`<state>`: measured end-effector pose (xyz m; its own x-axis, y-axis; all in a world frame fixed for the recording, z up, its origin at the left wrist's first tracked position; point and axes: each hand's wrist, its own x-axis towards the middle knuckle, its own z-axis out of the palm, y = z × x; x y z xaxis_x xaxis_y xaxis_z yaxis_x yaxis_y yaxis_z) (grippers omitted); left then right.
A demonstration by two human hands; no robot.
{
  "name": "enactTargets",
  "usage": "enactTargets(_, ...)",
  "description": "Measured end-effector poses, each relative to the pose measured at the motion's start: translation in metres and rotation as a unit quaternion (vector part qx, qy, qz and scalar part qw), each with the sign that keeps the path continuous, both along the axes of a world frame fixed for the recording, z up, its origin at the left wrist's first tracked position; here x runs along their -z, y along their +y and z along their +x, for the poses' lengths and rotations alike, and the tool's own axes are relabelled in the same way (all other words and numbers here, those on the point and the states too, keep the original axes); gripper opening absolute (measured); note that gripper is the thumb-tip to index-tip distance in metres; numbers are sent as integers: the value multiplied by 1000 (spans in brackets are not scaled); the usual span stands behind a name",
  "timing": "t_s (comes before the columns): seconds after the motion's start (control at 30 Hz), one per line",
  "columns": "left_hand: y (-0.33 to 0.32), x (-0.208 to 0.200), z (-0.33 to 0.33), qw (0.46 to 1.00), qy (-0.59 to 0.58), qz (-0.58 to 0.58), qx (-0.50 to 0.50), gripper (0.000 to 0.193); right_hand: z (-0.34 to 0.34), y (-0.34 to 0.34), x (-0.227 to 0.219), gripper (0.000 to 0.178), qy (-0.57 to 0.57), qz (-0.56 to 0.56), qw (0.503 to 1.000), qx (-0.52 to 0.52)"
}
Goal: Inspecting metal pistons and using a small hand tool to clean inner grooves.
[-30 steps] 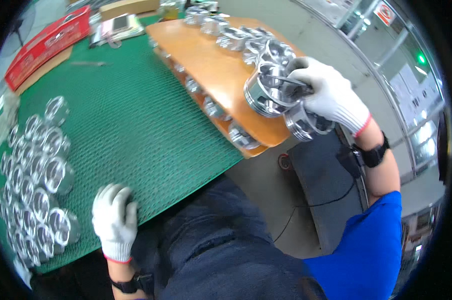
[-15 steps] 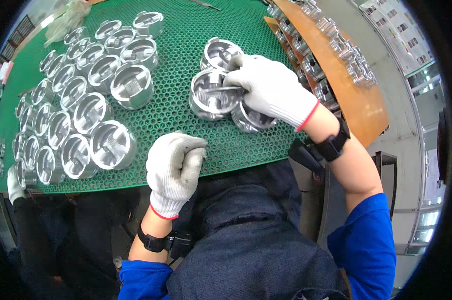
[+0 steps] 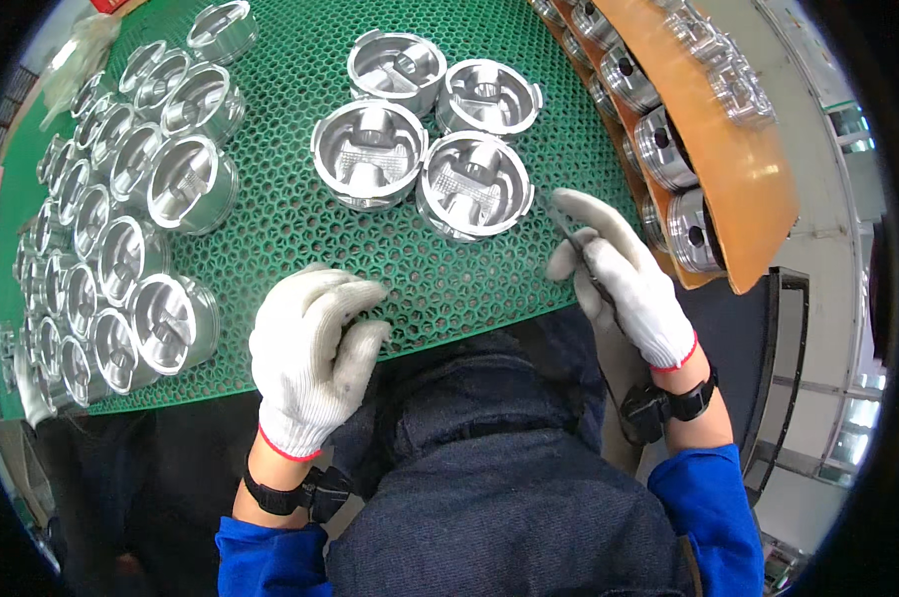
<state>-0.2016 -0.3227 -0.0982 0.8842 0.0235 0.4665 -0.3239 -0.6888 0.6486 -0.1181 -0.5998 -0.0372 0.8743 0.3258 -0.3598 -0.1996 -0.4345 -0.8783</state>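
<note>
A: Hands?
B: Right hand [image 3: 633, 284]: gripping a slim dark tool [image 3: 587, 264], fingers bent. Left hand [image 3: 310, 348]: hovering half-curled, holding nothing.
A: Outward?
B: Four pistons [image 3: 474, 189], standing open-end-up on the green counter [image 3: 459, 289]; piston rows [image 3: 186, 189] standing leftward; wooden rack [image 3: 733, 199] standing right.
A: Step?
B: Seemingly setting out pistons; another lift would be calling for aligning the tool.

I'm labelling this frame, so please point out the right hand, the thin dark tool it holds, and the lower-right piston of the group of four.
Right hand [image 3: 642, 303]: head view, on its back.
Dark tool [image 3: 576, 247]: head view, on its shaft.
Piston [image 3: 474, 186]: head view, on its hollow inside.
</note>
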Motion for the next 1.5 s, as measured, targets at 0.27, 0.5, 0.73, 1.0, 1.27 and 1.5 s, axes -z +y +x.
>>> enactTargets(0.27, -22, -40, 21, 958, -59, 278, 21, 42, 17, -32, 18, 52, 93, 148, 985, -14)
enactTargets(0.5, -38, -41, 68, 903, -105, 417, 12, 25, 20, -40, 19, 50, 120, 136, 981, -64)
enactTargets(0.73, -28, -36, -19, 978, 58, 199, 21, 45, 14, -35, 16, 47, 63, 87, 986, -127)
enactTargets(1.0, -18, -1, -49, 996, 36, 32, -80, 33, 21, 21, -9, 31, -385, -194, 823, -370)
enactTargets(1.27, -19, 3, -48, 994, 35, 59, -88, 34, 16, 39, 0, 29, -396, -183, 826, -357)
enactTargets(1.5, -22, -1, -50, 990, 58, 91, -92, 30, 16, 39, -16, 30, -311, -246, 840, -371)
